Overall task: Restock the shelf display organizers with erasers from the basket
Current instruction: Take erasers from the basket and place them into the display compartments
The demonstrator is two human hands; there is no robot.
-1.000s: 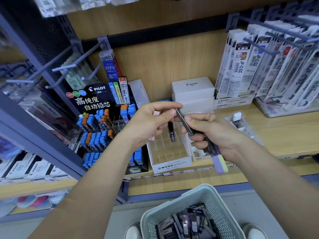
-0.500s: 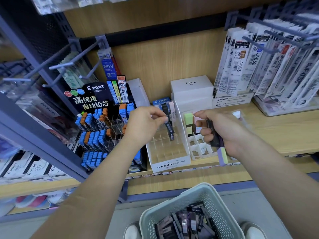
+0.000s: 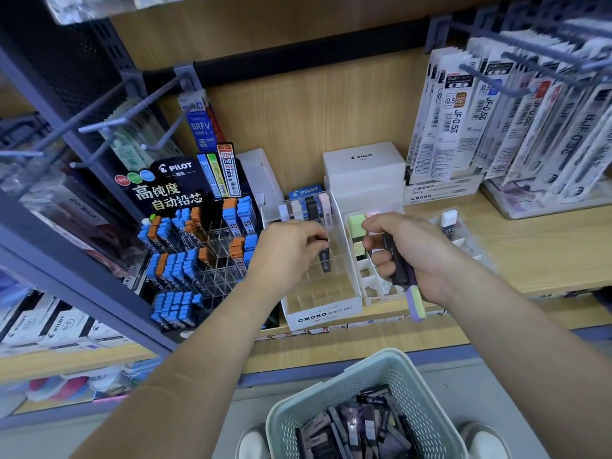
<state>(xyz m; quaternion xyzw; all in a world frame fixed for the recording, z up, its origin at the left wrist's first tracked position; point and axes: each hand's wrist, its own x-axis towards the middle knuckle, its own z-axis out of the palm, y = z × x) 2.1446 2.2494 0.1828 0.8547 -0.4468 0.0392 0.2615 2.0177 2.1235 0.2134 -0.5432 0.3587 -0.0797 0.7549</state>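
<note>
I see a wooden shelf (image 3: 530, 260); behind it a wood back panel (image 3: 298, 111), left of it a dark perforated metal panel (image 3: 66, 61), below it grey floor (image 3: 477, 389).

Wooden shelf (image 3: 546, 260) carries MONO organizer (image 3: 323, 314) and white boxes (image 3: 364, 167)

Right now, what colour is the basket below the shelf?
The basket is pale mint-grey with small perforations; the head view, the only one, shows it.

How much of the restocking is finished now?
Done: a few erasers stand in the back row of the organizer. In hand: the left hand pinches one black eraser inside it; the right hand grips a bundle. Left: most slots are empty, and the basket holds a big pile.
</note>
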